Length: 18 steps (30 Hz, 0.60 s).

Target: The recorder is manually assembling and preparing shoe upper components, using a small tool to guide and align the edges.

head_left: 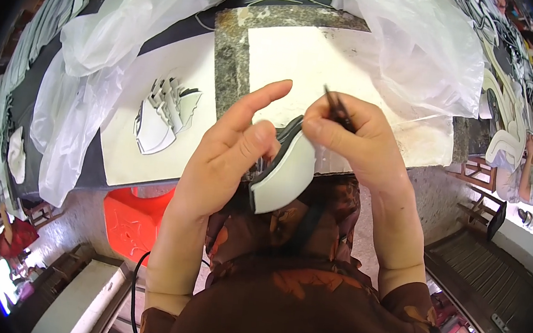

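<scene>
A curved white piece with a black padded edge (286, 176), like a shoe part, hangs tilted between my hands above my lap. My left hand (233, 144) is at its black edge, index finger stretched out and thumb bent; the other fingers curl behind, partly hidden, and seem to hold the piece. My right hand (359, 134) is closed, its thumb and forefinger pinching the piece's upper end. Tucked in those same fingers is a small dark pointed tool (339, 109), whose exact kind is hidden by the grip. To the left lies a stack of similar white pieces (165, 115).
White sheets (303, 54) cover the worktable, partly over a speckled stone slab (231, 67). Clear plastic sheeting lies at left (90, 66) and right (425, 47). A red plastic stool (133, 221) stands below the table's left edge. Other people sit at far left and right.
</scene>
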Motion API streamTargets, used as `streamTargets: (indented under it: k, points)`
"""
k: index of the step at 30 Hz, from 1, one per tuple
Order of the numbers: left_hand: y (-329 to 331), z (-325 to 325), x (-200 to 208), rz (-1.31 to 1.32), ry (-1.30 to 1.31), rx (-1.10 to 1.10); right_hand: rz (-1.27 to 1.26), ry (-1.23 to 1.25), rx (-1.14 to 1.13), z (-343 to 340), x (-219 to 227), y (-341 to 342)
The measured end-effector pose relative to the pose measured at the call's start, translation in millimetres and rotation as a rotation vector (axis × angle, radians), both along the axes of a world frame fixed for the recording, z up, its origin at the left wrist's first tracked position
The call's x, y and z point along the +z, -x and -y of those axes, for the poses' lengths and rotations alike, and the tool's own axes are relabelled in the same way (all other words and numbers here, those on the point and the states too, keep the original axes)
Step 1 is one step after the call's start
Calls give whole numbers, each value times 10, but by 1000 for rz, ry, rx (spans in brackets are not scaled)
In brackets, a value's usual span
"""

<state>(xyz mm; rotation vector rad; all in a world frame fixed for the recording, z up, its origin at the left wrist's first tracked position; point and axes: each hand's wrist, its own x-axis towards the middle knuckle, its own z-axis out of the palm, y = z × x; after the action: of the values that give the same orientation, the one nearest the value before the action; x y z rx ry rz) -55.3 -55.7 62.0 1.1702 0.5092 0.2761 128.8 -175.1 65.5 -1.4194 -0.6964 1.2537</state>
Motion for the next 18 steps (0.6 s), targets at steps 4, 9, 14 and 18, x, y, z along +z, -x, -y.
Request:
streamTargets:
  k: [4,9,14,18]
  points:
    - [142,-35,13,-109,79,61,83,-35,-142,-20,-64,75]
    - [315,19,-79,-196,53,25,238,2,-146,-63,-34,227]
    - [471,-87,-8,-304,-442,52,552,8,-113,-79,-35,377]
    - [945,-378,-119,-399,-476,221,594,-131,-59,-26,-23,322]
